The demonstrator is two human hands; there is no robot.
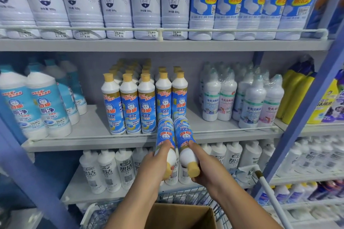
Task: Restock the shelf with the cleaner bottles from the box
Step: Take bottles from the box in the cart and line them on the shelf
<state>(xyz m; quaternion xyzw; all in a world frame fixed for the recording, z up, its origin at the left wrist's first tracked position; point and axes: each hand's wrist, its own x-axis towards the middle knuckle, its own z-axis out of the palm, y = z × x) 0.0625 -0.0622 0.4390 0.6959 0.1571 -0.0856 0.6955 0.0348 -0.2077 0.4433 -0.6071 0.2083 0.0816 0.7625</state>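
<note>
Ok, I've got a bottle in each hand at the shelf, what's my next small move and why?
Probably tip both bottles upright into the front gap: the left hand and right hand hold the bottles base-first at the middle shelf, where two columns sit further back.

Bottles (183,135) white, blue labels; caps (193,169) yellow.

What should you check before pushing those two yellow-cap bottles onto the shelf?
1. Left hand grips its bottle: ok.
2. Right hand grips its bottle: ok.
3. Free spot in the front row, ahead of the two set-back bottles: ok.
4. Held bottles upright: not ok, bases lead and caps point back.
5. Bases clear the shelf rail: cannot tell.
6. More bottles left in the cardboard box: cannot tell.
</note>
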